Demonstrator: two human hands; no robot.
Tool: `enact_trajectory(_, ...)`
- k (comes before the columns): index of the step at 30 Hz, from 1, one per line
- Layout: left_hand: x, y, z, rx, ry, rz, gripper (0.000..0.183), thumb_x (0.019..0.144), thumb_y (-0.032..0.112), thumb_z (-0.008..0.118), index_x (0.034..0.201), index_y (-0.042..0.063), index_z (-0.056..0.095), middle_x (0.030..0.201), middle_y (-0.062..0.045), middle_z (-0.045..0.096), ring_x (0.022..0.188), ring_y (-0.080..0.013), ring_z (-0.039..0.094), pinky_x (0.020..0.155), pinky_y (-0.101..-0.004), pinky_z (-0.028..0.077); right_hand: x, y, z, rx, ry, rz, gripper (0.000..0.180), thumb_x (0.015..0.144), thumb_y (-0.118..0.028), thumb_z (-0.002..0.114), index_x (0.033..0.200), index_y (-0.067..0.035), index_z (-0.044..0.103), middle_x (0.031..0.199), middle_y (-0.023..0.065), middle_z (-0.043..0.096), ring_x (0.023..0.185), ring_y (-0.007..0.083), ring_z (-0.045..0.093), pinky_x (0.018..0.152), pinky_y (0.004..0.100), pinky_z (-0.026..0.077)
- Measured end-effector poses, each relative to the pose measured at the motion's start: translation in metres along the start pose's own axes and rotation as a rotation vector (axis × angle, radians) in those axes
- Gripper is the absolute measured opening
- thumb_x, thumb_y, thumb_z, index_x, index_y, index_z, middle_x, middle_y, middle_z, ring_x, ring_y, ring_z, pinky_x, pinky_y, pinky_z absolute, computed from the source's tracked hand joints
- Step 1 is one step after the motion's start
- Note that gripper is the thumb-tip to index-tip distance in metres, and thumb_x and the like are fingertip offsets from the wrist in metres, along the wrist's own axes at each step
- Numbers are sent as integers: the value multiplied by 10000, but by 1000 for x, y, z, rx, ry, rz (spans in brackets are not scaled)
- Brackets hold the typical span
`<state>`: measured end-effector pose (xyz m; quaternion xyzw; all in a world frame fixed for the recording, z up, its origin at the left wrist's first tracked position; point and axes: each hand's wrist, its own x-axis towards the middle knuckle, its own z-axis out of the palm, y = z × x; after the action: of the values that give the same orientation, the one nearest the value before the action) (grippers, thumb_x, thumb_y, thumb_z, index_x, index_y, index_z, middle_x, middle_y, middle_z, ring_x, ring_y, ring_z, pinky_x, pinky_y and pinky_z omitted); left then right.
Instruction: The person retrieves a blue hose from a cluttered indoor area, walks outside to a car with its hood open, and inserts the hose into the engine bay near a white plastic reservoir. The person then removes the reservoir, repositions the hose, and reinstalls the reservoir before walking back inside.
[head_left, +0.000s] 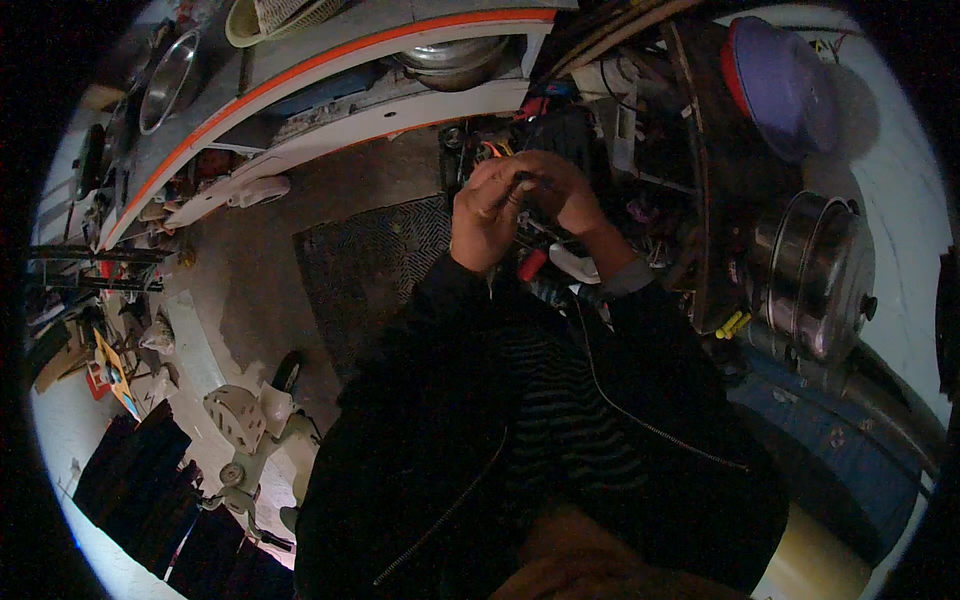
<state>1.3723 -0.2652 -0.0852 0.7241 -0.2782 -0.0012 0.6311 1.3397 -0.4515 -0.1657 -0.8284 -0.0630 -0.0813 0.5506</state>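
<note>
In front of my chest, near the top middle of the view, my left hand (482, 217) and my right hand (568, 191) come together with bent fingers. Their fingertips meet around a small dark spot; whether a thin or small object is pinched there cannot be made out. Dim light and the overlapping fingers hide the detail. Just below and beyond the hands lie a red item (532, 265) and a white rounded item (574, 264), among dark clutter. Orange and yellow bits show past the fingertips.
A patterned dark mat (367, 262) lies on the floor. An orange-edged shelf unit (300, 71) spans the upper left. At right are a purple basin (787, 90) and a large lidded metal pot (821, 277). A child's ride-on vehicle (251, 450) stands lower left.
</note>
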Motion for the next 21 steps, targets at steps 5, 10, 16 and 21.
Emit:
enact_trajectory(5,2,-3,3,7,1,41,231,961,-19,701,1185,35,725,1181,-135,737,1066,-282,726,921,-367,568,-4,3,-1,-10,7,-12,309,1010,-295,729,1235,-85,702,1230,130,707,1166,290,682,986,408,545)
enact_trajectory(10,6,-1,6,-20,7,35,261,918,20,758,1171,82,745,1147,-134,747,1071,-340,716,928,-402,559,-7,11,2,446,29,106,224,1030,-193,698,1229,-90,707,1243,95,698,1197,265,661,1013,399,532)
enact_trajectory(16,11,3,8,-23,-20,16,263,919,30,758,1174,92,747,1171,-122,747,1109,-334,710,943,-401,558,-2,19,-2,168,-24,-132,232,1021,-167,707,1242,-95,708,1249,93,693,1200,267,657,1030,401,519)
enact_trajectory(21,12,0,10,-23,-49,17,269,921,46,763,1184,98,745,1185,-117,746,1130,-331,708,956,-408,559,1,10,-9,137,-32,-127,247,1003,-171,736,1238,-100,714,1255,93,691,1192,267,659,1028,402,520)
